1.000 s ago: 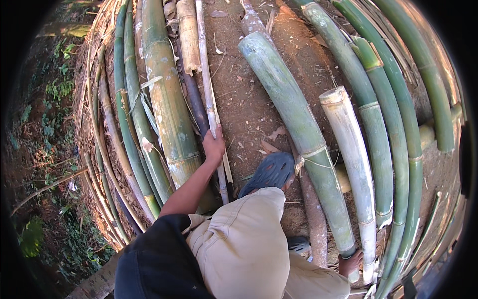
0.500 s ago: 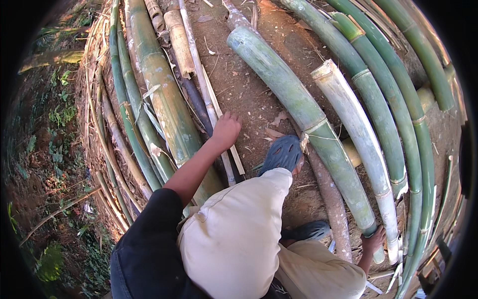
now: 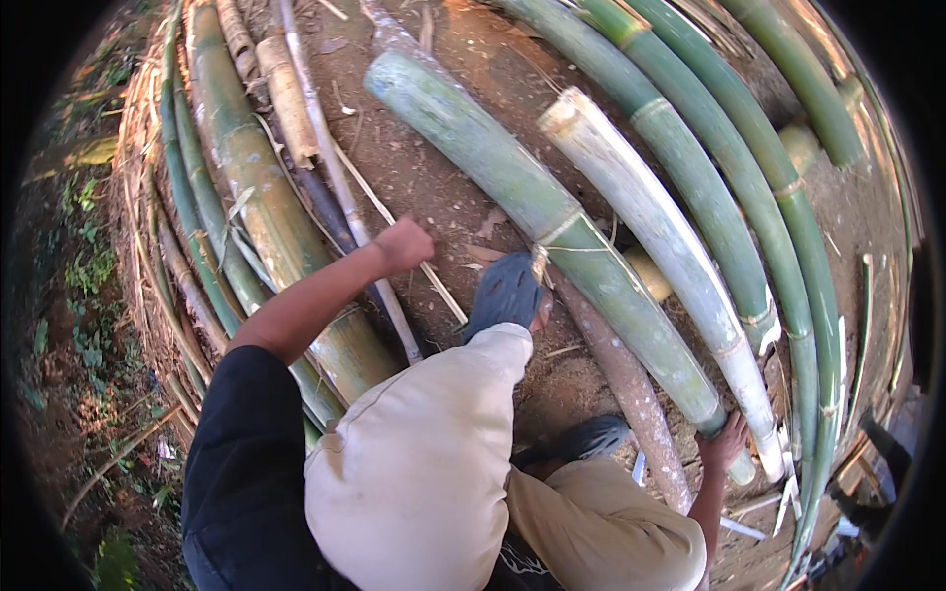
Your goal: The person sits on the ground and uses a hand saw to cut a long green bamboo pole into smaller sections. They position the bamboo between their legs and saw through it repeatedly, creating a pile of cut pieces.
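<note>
My left hand (image 3: pixel 404 245) is closed in a fist around a thin pale bamboo strip (image 3: pixel 443 293), beyond my left knee. The strip comes out on both sides of the fist, over the soil. On the right, my right hand (image 3: pixel 724 441) grips the near end of a thick green bamboo pole (image 3: pixel 512 163); some of its fingers are hidden. That pole lies slanted over a brownish log (image 3: pixel 631 394). A fibre tie (image 3: pixel 539 261) hangs at its joint, next to my blue-grey shoe (image 3: pixel 500 289).
A whitish bamboo pole (image 3: pixel 641 202) lies close to the right of the green one, with several longer green poles (image 3: pixel 749 167) beyond. At left, a thick yellowish-green pole (image 3: pixel 258 177) and thinner stalks (image 3: pixel 202 187) border a leafy slope (image 3: pixel 79 345). A dry bamboo piece (image 3: pixel 287 98) lies farther off.
My left hand has closed from loosely spread fingers, and the strip has swung to a more slanted position under it. My right hand stays at the green pole's end. The view has shifted.
</note>
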